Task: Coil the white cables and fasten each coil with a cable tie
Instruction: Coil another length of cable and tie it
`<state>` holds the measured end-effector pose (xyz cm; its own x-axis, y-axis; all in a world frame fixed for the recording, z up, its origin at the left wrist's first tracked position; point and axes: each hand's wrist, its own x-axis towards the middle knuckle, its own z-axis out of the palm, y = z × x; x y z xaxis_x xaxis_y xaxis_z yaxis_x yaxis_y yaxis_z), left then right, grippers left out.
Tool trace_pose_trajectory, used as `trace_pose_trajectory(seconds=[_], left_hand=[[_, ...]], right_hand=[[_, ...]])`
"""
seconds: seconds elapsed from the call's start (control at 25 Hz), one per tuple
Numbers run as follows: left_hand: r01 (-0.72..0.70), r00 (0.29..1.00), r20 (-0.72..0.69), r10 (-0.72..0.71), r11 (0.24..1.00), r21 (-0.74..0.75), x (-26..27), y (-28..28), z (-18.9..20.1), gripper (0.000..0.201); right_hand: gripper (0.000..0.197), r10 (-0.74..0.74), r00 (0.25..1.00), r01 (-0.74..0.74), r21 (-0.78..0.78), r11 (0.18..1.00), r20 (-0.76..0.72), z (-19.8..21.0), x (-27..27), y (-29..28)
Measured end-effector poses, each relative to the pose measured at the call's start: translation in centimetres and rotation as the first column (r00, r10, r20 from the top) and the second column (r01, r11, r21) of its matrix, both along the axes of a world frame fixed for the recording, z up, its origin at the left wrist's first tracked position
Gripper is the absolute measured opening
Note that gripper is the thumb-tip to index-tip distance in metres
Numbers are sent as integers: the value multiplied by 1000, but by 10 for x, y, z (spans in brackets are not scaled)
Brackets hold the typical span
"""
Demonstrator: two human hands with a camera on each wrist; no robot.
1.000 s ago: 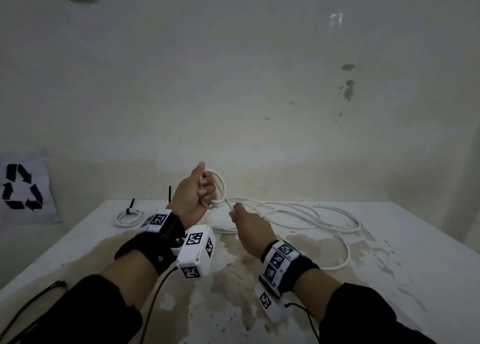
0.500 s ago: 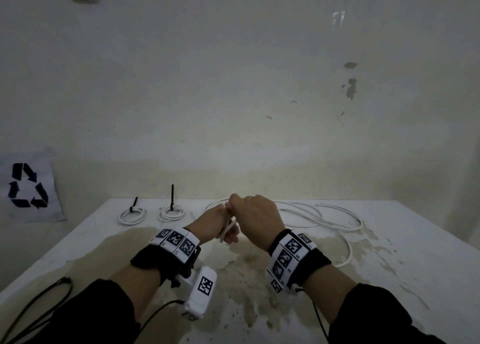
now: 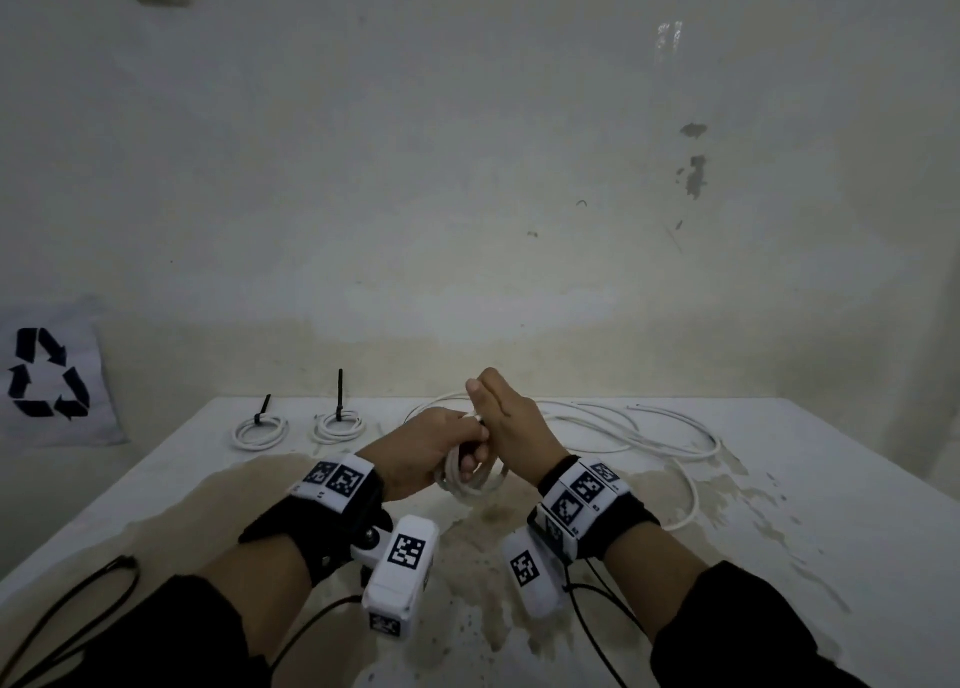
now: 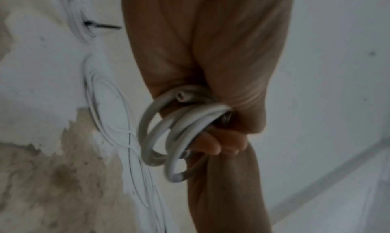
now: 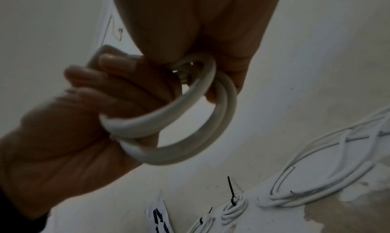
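A small coil of white cable (image 3: 470,482) hangs between my two hands above the table's middle. My left hand (image 3: 467,448) grips it, fingers curled through the loops (image 5: 168,128). My right hand (image 3: 506,427) is pressed against the left and pinches the top of the same coil (image 5: 196,64). A cut cable end (image 4: 181,97) shows at the left palm. Two finished coils (image 3: 260,430) (image 3: 338,425), each with a black cable tie standing up, lie at the back left. Loose white cables (image 3: 623,427) sprawl to the right.
The white table (image 3: 779,531) is stained brown in its middle and ends at a pale wall. A bag with a recycling sign (image 3: 47,375) stands off the left edge. Black cords (image 3: 78,599) trail over the near left corner.
My left hand came down from its raised pose with the coil. My right hand left the trailing cable and closed in on the coil beside the left.
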<state>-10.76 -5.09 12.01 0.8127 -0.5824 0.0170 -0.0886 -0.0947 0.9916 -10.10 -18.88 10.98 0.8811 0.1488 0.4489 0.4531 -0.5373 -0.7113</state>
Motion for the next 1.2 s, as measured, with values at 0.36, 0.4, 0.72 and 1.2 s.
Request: trace_pose_trajectory(seconds=[0.36,0.4,0.72,1.2], left_hand=[[-472,843,142,519,840,-268,7,-14,-4,30],[-488,845,61,531,814,-315,9,-14,0,33],[-313,947,-190,258,875,-369,18,2,5,21],[-278,960,-131,246,883,-377,6,8,-10,31]], right_hand=[[39,-98,971,189,453,872,-217,4,14,15],[39,-55,970,169,497,851,-236,6,12,18],[39,165,922,70,570,818,-351,14,5,15],[54,280,897,-35,576,816,-341,9,23,3]])
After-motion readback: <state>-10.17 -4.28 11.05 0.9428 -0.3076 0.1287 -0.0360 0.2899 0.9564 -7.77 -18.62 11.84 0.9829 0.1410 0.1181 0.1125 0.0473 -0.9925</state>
